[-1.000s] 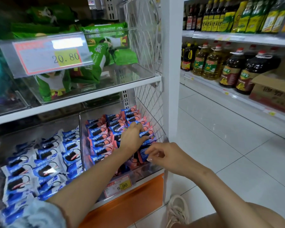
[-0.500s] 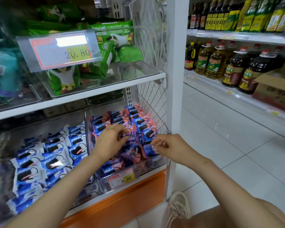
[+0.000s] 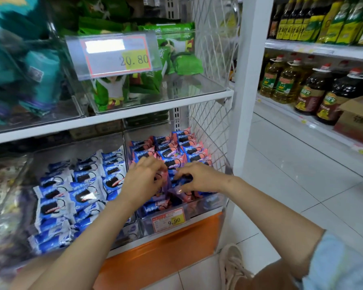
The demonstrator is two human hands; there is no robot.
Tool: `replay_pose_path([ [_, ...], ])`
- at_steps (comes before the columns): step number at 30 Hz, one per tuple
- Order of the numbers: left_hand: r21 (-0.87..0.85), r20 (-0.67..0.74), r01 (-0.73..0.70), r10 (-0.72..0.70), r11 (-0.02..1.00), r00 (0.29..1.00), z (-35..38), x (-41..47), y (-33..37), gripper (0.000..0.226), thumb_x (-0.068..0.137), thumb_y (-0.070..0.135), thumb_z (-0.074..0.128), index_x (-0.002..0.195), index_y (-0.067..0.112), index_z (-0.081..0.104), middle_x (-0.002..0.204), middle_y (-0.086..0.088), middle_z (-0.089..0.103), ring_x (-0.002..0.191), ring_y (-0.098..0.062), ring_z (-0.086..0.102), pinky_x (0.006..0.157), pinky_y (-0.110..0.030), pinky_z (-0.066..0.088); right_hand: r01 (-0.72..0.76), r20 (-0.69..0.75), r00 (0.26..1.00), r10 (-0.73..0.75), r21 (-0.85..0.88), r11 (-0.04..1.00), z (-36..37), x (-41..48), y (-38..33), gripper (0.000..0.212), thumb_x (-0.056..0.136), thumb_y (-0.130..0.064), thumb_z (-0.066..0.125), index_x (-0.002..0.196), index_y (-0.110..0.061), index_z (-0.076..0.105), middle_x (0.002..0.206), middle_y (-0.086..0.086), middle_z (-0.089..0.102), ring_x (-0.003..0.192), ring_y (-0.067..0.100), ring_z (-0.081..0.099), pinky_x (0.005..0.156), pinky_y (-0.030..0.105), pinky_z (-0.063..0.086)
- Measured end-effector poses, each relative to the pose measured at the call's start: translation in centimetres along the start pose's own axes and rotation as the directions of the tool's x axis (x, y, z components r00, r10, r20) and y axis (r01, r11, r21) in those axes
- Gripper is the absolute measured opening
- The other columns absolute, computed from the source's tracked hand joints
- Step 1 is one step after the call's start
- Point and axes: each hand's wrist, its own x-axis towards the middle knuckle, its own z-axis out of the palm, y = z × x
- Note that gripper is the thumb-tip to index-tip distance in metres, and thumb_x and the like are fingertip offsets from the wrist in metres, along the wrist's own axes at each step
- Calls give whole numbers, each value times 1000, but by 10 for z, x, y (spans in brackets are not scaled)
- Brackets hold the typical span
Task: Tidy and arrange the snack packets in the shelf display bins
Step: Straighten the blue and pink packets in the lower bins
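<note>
Tiled shop floor, white shelf

One head-worn camera looks forward and down, close over the clear plastic bin of pink-and-blue snack packets, amber oil bottles at right.

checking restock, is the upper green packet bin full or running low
Running low: green packets fill the clear bin only at back and left; front right floor bare.
</note>
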Motion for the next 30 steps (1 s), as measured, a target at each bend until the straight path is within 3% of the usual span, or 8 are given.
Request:
replay_pose_path([
  [4,78,80,37,-44,996,996,2,2,-3,30,89,34,58,118,29,58,123,8,56,116,-15,49,95,-32,34,-12,32,999,19,-220,975,13,9,-3,62,79,-53,66,129,-19,55,122,6,51,116,22,42,85,28,32],
  [10,70,108,56,-63,996,992,-4,4,-5,27,87,31,58,114,29,59,116,8,60,108,-14,54,79,-26,41,-39,43,998,54,-291,956,17,11,-2,65,74,-60,66,127,-25,54,121,5,51,112,24,44,86,33,35],
  [14,183,138,59,-85,981,987,-1,5,-1,31,89,37,55,118,27,54,118,4,58,111,-18,52,87,-29,40,-43,-20,999,41,-108,993,16,9,5,38,79,-35,71,113,-21,63,106,1,60,97,19,53,80,32,44],
  [17,237,172,52,-94,970,981,-1,7,-1,32,89,43,53,116,26,54,120,4,58,114,-19,50,95,-33,36,-103,-59,991,117,201,974,7,3,5,27,80,-19,72,107,-19,66,90,-9,57,74,4,51,66,13,42],
  [22,199,225,32,-77,980,971,-3,7,-3,40,87,46,57,122,26,52,123,3,54,118,-18,47,99,-33,34,-97,-61,985,160,572,815,-9,-13,8,22,83,-9,68,98,-25,66,98,6,60,92,14,57,73,14,42],
  [25,2,156,48,-48,999,987,-6,5,-3,45,84,44,63,122,24,53,121,3,51,115,-16,47,95,-32,41,-105,-36,983,183,702,705,-14,-21,15,24,84,-7,65,100,-25,64,106,8,65,97,15,61,83,19,46],
  [27,-183,76,59,-46,981,996,-9,7,0,46,81,39,68,122,23,54,117,4,53,111,-15,49,94,-30,42,-104,-23,977,211,813,572,-20,-23,13,22,83,-1,63,97,-19,59,82,4,62,74,12,60,70,19,47],
  [30,-432,63,44,-19,901,998,-14,9,11,57,76,32,74,127,26,50,120,6,51,112,-13,48,97,-30,41,-38,-29,973,228,958,284,-24,-24,11,21,84,4,58,101,-5,53,90,13,65,79,20,64,76,30,54],
])
